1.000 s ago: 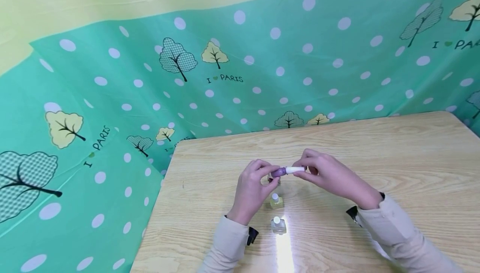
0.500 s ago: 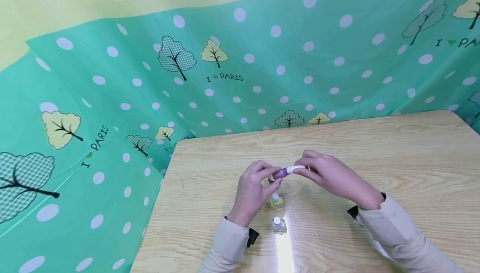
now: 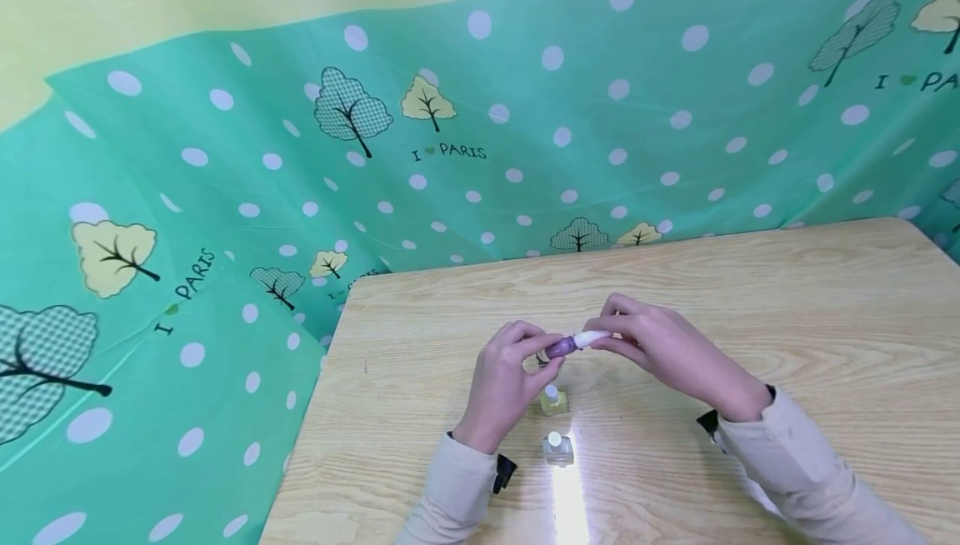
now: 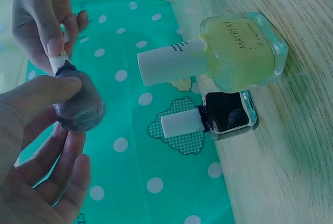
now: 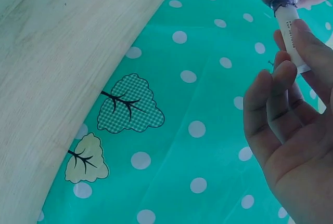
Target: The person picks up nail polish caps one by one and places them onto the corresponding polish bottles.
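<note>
Between the hands, a purple nail polish bottle (image 3: 560, 348) lies nearly sideways above the table, its long white cap (image 3: 591, 338) pointing right. My left hand (image 3: 504, 382) pinches the glass body between thumb and fingers. My right hand (image 3: 663, 353) pinches the cap with thumb and index finger; in the right wrist view its other fingers curl loosely beside the cap (image 5: 290, 34). The cap meets the bottle's neck, where dark polish is smeared. Below the hands stand a yellow nail polish bottle (image 3: 554, 402) and a clear one (image 3: 558, 451), both white-capped.
A dark nail polish bottle (image 4: 227, 113) stands beside the yellow one, mostly hidden by the left hand in the head view. The wooden table (image 3: 420, 320) ends at a green dotted curtain (image 3: 450, 212). A bright reflection lies at the front.
The purple bottle has tilted slightly, its cap end angled farther away from me. The right fingers have shifted on the cap. The standing bottles stay put.
</note>
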The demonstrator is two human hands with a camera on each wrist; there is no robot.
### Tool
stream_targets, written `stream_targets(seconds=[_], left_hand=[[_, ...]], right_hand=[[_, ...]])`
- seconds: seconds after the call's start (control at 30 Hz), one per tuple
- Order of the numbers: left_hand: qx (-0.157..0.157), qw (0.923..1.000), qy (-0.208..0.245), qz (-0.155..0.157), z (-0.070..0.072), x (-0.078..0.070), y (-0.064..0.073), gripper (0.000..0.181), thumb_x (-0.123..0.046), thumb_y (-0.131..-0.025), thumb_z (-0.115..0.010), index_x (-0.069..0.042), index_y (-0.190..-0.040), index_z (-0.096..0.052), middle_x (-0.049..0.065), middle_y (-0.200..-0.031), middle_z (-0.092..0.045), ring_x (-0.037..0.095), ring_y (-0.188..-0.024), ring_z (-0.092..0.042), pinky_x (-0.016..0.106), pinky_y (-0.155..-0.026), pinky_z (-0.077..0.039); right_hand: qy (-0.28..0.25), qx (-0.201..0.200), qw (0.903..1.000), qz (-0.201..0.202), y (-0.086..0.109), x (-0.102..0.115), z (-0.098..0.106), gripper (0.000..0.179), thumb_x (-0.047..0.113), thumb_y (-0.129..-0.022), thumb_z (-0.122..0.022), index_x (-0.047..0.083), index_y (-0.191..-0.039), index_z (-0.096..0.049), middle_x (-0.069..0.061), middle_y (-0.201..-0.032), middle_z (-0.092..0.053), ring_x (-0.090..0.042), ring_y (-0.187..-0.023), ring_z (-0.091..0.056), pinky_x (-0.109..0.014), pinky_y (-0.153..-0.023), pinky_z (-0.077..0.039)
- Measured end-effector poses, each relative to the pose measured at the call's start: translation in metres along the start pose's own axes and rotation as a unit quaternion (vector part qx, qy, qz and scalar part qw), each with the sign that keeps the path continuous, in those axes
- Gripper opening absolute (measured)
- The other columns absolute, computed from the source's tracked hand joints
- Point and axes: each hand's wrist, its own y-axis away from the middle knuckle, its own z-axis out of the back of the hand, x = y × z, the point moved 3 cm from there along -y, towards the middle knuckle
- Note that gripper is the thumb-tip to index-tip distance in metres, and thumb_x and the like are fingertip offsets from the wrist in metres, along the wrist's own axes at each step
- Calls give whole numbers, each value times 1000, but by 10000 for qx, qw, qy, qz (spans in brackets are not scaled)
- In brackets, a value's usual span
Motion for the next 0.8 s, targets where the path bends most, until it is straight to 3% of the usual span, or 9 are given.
stream_targets(seconds=[0.3, 0.57, 0.7, 0.8], left_hand=[[-98, 9997, -210, -108, 3, -6, -1, 22, -15, -79, -85, -13, -99, -79, -5, -91, -69, 8, -80, -61, 14, -66, -50], [-181, 9990, -236, -335, 3, -12, -2, 22, -15, -77, -86, -13, -99, -79, -4, -91, -69, 9, -80, -62, 14, -66, -49], [-178, 9990, -254, -327, 3, -11, -1, 22, -15, -77, -85, -14, -99, -79, -4, -91, -69, 9, -81, -62, 15, -66, -50], [-188, 9992, -228, -265, 3, -10, -1, 23, -15, -77, -86, -13, -99, -79, -4, -91, -70, 8, -81, -62, 14, -66, -50]], right_hand=[[-42, 216, 9994, -264, -3, 2, 0, 17, 32, -98, -61, 22, -93, -73, 15, -79, -49, 1, -60, -40, -18, -52, -39], [-233, 395, 9967, -665, -5, 0, -5, 38, 34, -105, -49, 24, -68, -54, 13, -61, -41, -2, -53, -32, -20, -50, -35], [-372, 352, 9956, -790, -4, -2, -7, 41, 35, -105, -47, 23, -67, -54, 13, -58, -40, -3, -51, -31, -21, -50, -34], [-467, 277, 9956, -764, -3, -1, -6, 33, 36, -105, -48, 22, -78, -61, 13, -65, -47, -2, -55, -36, -21, -51, -36]])
